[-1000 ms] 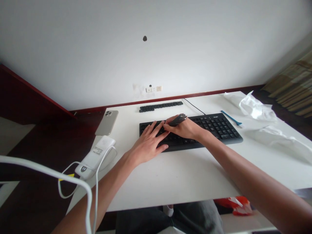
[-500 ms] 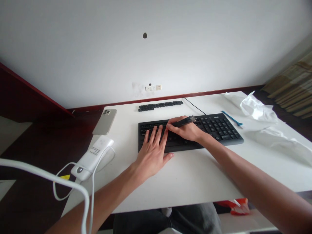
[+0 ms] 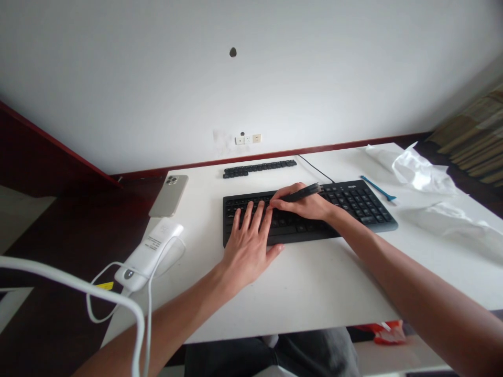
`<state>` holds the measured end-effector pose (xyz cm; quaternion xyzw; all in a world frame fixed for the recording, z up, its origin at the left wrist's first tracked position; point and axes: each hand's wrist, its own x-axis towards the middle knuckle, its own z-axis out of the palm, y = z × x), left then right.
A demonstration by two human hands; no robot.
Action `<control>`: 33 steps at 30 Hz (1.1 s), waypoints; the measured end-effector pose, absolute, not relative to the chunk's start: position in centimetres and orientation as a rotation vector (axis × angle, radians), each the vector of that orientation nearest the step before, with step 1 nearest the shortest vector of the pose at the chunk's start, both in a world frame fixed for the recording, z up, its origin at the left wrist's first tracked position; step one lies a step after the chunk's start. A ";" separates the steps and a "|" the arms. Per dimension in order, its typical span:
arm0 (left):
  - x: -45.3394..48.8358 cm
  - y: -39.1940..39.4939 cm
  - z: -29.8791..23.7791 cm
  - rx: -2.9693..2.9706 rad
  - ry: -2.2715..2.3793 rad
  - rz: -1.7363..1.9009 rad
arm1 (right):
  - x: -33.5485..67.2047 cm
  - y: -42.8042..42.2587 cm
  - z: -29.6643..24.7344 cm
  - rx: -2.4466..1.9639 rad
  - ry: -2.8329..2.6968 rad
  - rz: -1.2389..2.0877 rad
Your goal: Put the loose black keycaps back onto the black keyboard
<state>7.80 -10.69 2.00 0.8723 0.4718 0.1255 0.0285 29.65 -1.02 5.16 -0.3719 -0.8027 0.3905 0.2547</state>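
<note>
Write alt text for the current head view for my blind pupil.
A person's right hand grips a dark pen-like tool over a black keyboard, left hand spread over its left part. Black keycaps lie behind it on the white table.

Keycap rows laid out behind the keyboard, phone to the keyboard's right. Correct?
Wrong side for the phone: the head view shows it left of the keyboard. The keycap rows are behind the keyboard, as you say.

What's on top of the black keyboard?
The left hand spreads fingers over the left of the keyboard; the right hand, holding a dark tool, is over the middle. Right-end keys show, but whatever is under the hands is covered.
</note>
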 end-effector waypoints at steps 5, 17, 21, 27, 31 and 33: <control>7.8 -10.6 1.9 2.692 1.454 0.396 | 29.7 -0.9 5.1 -1.003 -2.175 1.090; 7.8 -10.7 2.1 2.744 1.501 0.292 | 30.0 -0.3 5.0 -0.882 -2.217 1.156; 7.8 -10.6 2.1 2.745 1.495 0.296 | 29.7 -0.5 5.1 -0.935 -2.203 1.146; 7.9 -10.7 1.6 2.754 1.515 0.345 | 26.9 -1.9 7.3 -1.158 -2.264 0.858; 7.9 -10.9 1.3 2.758 1.523 0.362 | 24.1 -2.7 8.8 -1.440 -2.410 0.538; 8.0 -10.9 1.3 2.752 1.523 0.373 | 22.9 -2.7 9.2 -1.562 -2.463 0.409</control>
